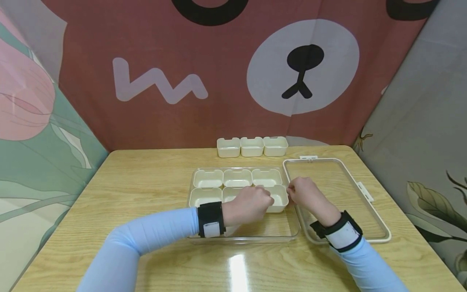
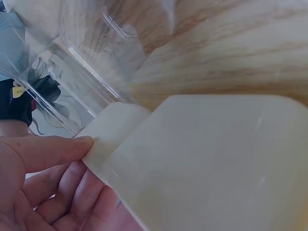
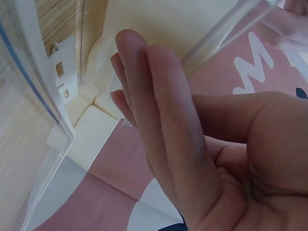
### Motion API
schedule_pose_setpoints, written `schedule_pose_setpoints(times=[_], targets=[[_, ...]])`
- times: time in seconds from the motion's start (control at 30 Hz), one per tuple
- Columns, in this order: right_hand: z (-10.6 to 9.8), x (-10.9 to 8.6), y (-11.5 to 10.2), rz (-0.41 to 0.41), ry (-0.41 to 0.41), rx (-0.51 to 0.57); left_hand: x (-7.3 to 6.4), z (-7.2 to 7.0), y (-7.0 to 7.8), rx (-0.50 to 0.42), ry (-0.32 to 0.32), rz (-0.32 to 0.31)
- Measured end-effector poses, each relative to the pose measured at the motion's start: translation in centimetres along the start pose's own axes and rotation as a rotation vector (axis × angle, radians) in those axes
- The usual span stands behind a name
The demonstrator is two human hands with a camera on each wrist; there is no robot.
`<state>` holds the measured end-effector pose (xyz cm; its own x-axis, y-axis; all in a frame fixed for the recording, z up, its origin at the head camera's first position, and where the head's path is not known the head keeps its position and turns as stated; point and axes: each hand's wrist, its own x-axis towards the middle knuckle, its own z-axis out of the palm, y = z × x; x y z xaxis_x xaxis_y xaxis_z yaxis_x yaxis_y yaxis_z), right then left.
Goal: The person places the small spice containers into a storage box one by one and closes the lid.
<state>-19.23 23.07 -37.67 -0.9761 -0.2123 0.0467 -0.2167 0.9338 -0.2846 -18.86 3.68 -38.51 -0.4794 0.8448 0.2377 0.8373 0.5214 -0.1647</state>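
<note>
A clear plastic container holds two rows of small cream boxes. My left hand reaches over the front row and pinches the near edge of the front-right cream box. In the left wrist view, the thumb lies on the outer wall of that box, while a nearer cream box fills the foreground. My right hand is at the container's right side, beside the same box. The right wrist view shows its fingers fairly straight along the clear wall.
A clear lid with a white frame and side clips lies right of the container, partly under my right forearm. Three more cream boxes stand in a row at the table's back edge. A printed cloth hangs behind the table.
</note>
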Motion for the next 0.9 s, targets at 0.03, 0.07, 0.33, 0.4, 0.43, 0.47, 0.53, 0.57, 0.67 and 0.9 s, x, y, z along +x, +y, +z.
schedule_pose_setpoints(times=[0.03, 0.07, 0.33, 0.4, 0.43, 0.47, 0.53, 0.57, 0.67, 0.9], targets=[[-0.01, -0.01, 0.00, 0.000, -0.004, 0.005, -0.01, 0.03, 0.02, 0.002, -0.001, 0.001], [-0.02, -0.03, -0.01, 0.001, -0.007, 0.010, -0.02, 0.07, 0.03, 0.003, -0.001, 0.001], [-0.14, -0.16, -0.16, 0.041, -0.049, 0.060, -0.15, 0.34, 0.11, 0.022, -0.005, 0.002], [-0.16, -0.12, -0.15, 0.044, -0.050, 0.064, -0.12, 0.38, 0.14, 0.026, -0.015, -0.003], [-0.14, -0.09, -0.14, 0.045, -0.052, 0.066, -0.10, 0.37, 0.16, 0.025, -0.021, -0.007], [-0.16, -0.08, -0.15, 0.043, -0.050, 0.065, -0.07, 0.39, 0.17, 0.026, -0.027, -0.011], [-0.16, -0.05, -0.15, 0.039, -0.047, 0.062, -0.03, 0.33, 0.23, 0.026, -0.035, -0.015], [-0.14, -0.04, -0.15, 0.039, -0.044, 0.061, -0.02, 0.27, 0.25, 0.026, -0.037, -0.015], [-0.15, -0.07, -0.20, 0.042, -0.042, 0.058, 0.05, 0.23, 0.28, 0.022, -0.042, -0.018], [-0.18, -0.11, -0.27, 0.055, -0.054, 0.049, 0.08, 0.25, 0.27, 0.010, -0.039, -0.020]])
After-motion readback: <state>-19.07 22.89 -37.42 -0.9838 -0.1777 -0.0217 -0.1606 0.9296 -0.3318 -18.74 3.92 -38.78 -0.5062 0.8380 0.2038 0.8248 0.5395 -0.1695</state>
